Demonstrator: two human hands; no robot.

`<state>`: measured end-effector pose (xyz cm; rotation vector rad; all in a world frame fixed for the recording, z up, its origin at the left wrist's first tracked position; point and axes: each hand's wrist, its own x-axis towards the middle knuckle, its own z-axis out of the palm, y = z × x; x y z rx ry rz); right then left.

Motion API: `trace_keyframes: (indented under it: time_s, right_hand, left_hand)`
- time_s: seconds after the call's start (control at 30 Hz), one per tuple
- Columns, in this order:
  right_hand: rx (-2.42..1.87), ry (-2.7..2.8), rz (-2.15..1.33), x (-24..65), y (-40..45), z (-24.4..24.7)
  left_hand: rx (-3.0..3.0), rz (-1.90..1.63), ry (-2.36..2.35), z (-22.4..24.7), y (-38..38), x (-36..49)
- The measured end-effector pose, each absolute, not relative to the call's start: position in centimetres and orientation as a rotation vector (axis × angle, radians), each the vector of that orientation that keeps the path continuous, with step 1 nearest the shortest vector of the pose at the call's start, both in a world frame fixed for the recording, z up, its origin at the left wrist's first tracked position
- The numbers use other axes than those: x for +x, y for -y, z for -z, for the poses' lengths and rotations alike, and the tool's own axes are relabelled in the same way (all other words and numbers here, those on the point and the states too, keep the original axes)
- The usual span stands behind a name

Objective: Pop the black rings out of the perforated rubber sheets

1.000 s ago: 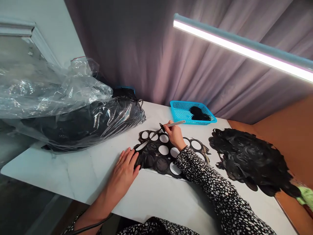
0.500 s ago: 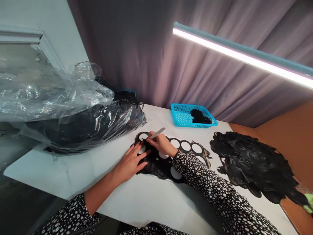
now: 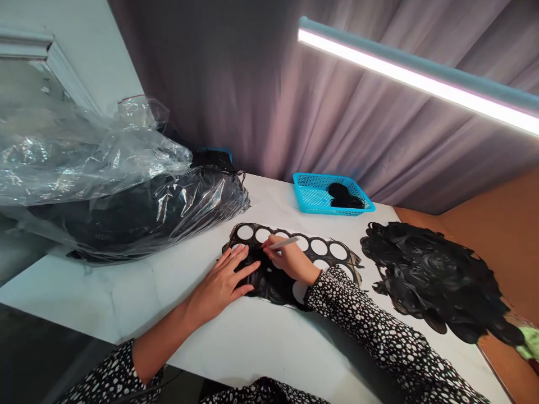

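A black sheet (image 3: 275,286) with rows of round openings showing white lies on the white table. My left hand (image 3: 221,283) rests flat on the sheet's left end, fingers spread and nothing held. Pinched in my right hand (image 3: 292,261) is a slim, pale, pen-like tool (image 3: 287,243), slanting up to the right. Its lower end is hidden by my fingers, near the upper row of openings around the sheet's middle. I cannot make out the exact kind of tool. My right hand and sleeve cover part of the sheet.
Clear plastic bags (image 3: 126,196) with black contents bulge over the table's left side. At the back stands a blue mesh basket (image 3: 305,199) holding black pieces. A large heap of black rounded pieces (image 3: 433,275) covers the right. A lit tube lamp (image 3: 400,67) hangs above.
My right hand has moved right along the sheet with the tool, which now lies flatter. The upper-left openings have come into view. My left hand stays in about the same place.
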<state>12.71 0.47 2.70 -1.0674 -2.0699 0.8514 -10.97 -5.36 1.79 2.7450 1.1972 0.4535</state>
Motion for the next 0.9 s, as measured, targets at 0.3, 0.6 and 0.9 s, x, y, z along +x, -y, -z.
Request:
trace_keyframes:
  time_s: [0.3, 0.6, 0.9]
  right_hand:
    - [-0.953, 2.09, -1.11, 12.58, 0.13, -1.79]
    - [-0.935, 2.142, -1.052, 12.39, -0.09, -1.63]
    - [-0.925, 2.171, -1.011, 12.26, 0.09, -1.61]
  left_hand:
    - [2.721, -0.296, -1.146, -1.73, 5.68, -11.62]
    - [2.733, -0.291, -1.141, -1.58, 5.73, -11.7]
    - [2.739, -0.293, -1.139, -1.32, 5.64, -11.74]
